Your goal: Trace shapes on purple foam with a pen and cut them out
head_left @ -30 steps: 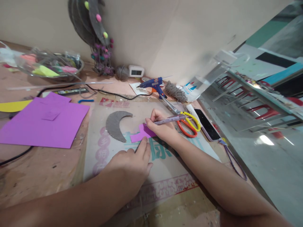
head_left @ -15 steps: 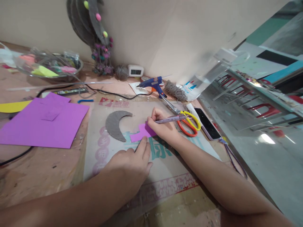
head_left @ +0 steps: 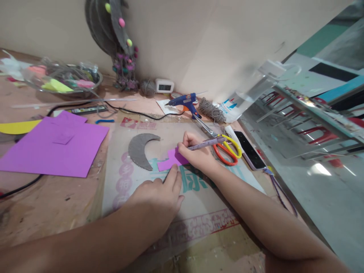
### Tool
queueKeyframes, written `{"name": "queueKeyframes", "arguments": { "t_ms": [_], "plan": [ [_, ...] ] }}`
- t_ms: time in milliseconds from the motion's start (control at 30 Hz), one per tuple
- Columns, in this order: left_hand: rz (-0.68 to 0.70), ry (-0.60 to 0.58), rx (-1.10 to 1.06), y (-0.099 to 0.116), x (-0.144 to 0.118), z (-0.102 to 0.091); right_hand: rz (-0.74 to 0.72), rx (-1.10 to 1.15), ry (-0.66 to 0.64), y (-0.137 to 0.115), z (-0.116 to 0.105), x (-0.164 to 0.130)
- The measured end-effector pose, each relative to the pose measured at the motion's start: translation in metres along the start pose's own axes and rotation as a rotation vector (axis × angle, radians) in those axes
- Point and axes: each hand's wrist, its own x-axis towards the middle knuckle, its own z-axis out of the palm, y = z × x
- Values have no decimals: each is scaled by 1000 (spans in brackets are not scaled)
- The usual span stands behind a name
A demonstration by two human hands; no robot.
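My right hand (head_left: 199, 153) is closed around a pen (head_left: 206, 143) with a pale purple patterned barrel, its tip hidden behind my fingers. Beneath that hand lies a small purple foam or paper piece (head_left: 167, 163) with a stepped outline. My left hand (head_left: 160, 195) rests flat with fingers stretched out, the fingertips touching the lower edge of this piece. To its left is a grey crescent (head_left: 138, 151) on the printed sheet (head_left: 113, 189). Scissors (head_left: 227, 148) with yellow and orange handles lie just beyond my right hand.
A larger purple sheet (head_left: 57, 151) lies at left with small pieces on it. Along the back are a bowl (head_left: 98, 81) of craft bits, a blue glue gun (head_left: 183, 101), grey yarn (head_left: 210, 110) and a clear jug (head_left: 253, 91). A phone (head_left: 250, 149) lies near the right edge.
The view has shifted slightly, so everything sits a little further right. Both hands keep nearly the same place on the purple piece, and the pen stays in my right hand.
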Motion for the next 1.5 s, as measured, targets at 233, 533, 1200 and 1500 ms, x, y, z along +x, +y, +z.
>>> {"name": "queueKeyframes", "arguments": {
  "t_ms": [233,533,1200,1500],
  "plan": [
    [-5,8,-25,0,0,1,97,244,62,-20,-6,-7],
    [-19,11,2,2,-3,5,85,157,-7,-14,3,-7],
    [-3,49,2,1,-1,1,22,12,-22,-4,5,-7],
    [-15,54,5,1,-1,3,54,69,-65,-8,6,-7]
  ]
}}
